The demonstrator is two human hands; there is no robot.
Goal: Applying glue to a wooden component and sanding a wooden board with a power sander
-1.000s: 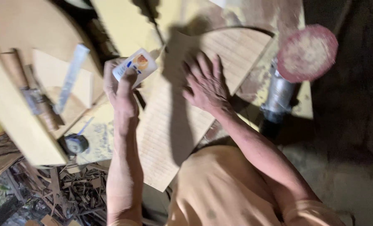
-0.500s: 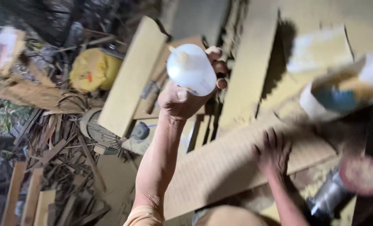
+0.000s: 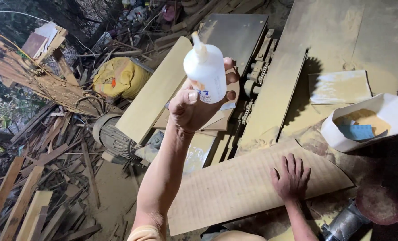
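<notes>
The left hand (image 3: 194,109) gripped a white squeeze bottle (image 3: 206,71), raised with its nozzle toward eleven o'clock. The right hand (image 3: 291,177) lay open, fingers spread flat on a ridged wooden sheet (image 3: 234,187). At two o'clock from it sat a white bag of sawdust (image 3: 368,120); a yellow sack (image 3: 118,76) lay at ten o'clock of the bottle.
</notes>
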